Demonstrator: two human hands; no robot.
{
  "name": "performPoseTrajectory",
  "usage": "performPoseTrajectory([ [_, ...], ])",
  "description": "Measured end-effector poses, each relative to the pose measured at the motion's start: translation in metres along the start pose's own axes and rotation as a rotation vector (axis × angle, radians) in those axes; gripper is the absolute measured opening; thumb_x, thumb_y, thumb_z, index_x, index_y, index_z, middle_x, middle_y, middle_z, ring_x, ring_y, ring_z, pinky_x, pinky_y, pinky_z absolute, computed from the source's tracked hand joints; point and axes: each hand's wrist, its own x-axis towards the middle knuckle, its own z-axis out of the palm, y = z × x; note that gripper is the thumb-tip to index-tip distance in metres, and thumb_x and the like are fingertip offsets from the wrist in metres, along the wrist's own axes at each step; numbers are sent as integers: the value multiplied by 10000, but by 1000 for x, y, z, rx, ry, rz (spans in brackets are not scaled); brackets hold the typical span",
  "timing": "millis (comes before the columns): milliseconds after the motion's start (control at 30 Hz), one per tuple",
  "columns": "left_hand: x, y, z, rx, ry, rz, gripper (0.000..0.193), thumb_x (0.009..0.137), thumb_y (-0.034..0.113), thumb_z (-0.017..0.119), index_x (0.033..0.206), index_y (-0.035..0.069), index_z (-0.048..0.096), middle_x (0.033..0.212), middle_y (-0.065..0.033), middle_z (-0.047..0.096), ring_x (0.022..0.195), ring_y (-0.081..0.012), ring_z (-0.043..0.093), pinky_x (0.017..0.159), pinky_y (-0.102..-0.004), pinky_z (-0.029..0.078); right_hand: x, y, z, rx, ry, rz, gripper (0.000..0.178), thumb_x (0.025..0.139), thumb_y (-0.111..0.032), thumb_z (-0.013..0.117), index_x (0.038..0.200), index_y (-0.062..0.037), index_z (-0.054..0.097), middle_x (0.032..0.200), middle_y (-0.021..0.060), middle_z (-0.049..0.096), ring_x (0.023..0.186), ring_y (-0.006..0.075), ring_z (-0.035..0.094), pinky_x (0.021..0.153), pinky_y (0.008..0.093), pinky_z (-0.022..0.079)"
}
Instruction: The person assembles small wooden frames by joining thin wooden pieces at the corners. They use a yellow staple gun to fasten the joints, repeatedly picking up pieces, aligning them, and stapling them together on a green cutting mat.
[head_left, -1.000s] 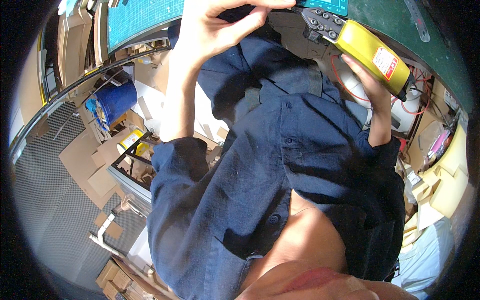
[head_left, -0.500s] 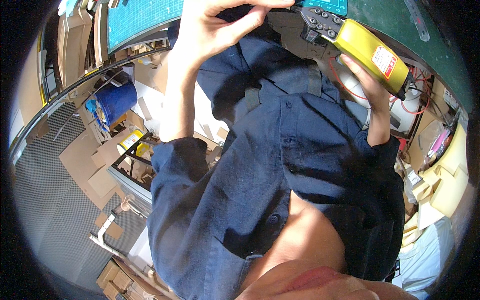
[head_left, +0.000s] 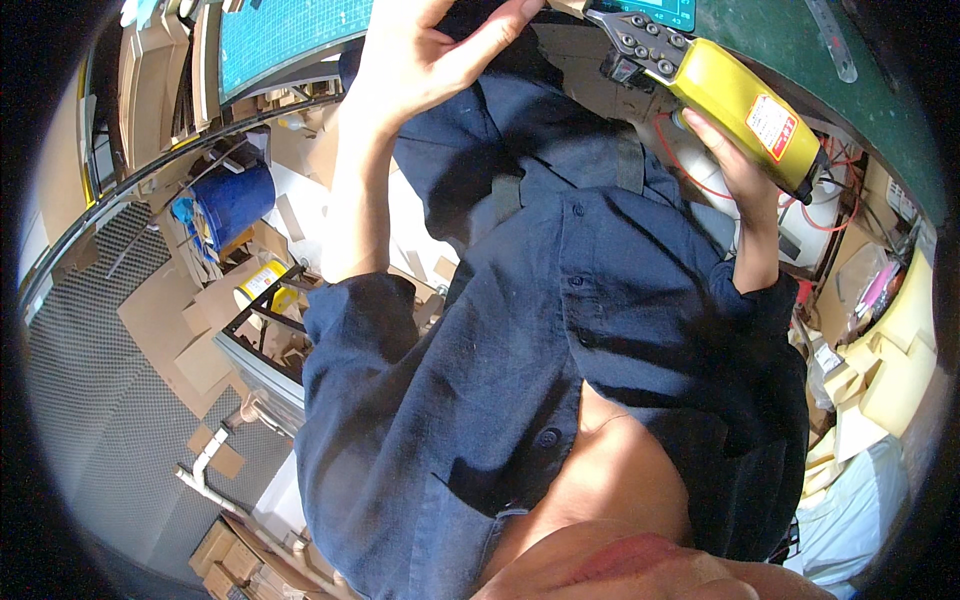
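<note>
My right hand is wrapped round a yellow-bodied hand tool, only its thumb side showing. The tool has a dark metal head with several bolts, and its narrow tip points left at the upper edge. Its exact kind I cannot make out. My left hand is at the top, thumb stretched toward that tip, its fingertips partly cut off by the frame. A small tan piece shows between the thumb and the tool's tip, apparently pinched by my left hand.
A teal gridded cutting mat lies at the upper left, beside upright cardboard sheets. A clear plastic strip rests on the dark green tabletop. Lower down are a blue bin, cardboard scraps, and pale foam pieces at right.
My left hand has drawn slightly left and up, away from the tool's tip. The tan piece now shows there. My right hand and the tool stay almost where they were.
</note>
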Motion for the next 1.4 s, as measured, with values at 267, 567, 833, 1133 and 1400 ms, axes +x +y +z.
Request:
performPoseTrajectory([
  [267, -15, -10, 11, -232, 97, -117, 391, 926, -64, 664, 1302, -12, 571, 1219, -165, 683, 1102, -245, 713, 963, -356, 579, -1, -4, -1, 40, -38, 65, 478, 945, -101, 590, 1407, -206, 651, 1486, 99, 575, 1417, 319, 487, 1236, 446, 286],
  [567, -9, -5, 8, -134, 54, -53, 332, 913, -28, 718, 1225, -30, 606, 1099, -151, 721, 1029, -237, 738, 913, -341, 601, 1, 3, 1, 104, -13, 54, 468, 939, -118, 616, 1396, -203, 660, 1487, 121, 569, 1398, 313, 503, 1220, 439, 309],
  [833, -8, -8, 19, -202, 150, -35, 333, 856, -42, 795, 1154, -49, 646, 1047, -143, 736, 956, -206, 751, 832, -291, 616, 8, -11, -3, 139, -22, 116, 401, 986, -155, 617, 1379, -213, 671, 1496, 98, 556, 1390, 282, 502, 1202, 412, 340],
  [1133, 0, -4, 9, 163, 171, 158, 259, 789, 34, 853, 1024, 30, 744, 938, -63, 762, 853, -163, 707, 769, -281, 521, 10, -6, -3, 66, 35, 28, 348, 988, -166, 632, 1323, -218, 712, 1426, 89, 615, 1360, 279, 522, 1204, 416, 329],
  [1400, -2, -7, 11, 87, 157, 133, 259, 810, 28, 818, 1058, 11, 748, 998, -87, 771, 903, -175, 722, 797, -281, 542, 12, -13, -5, 149, 47, 87, 352, 969, -139, 653, 1310, -199, 718, 1403, 102, 627, 1359, 286, 522, 1194, 416, 345],
])
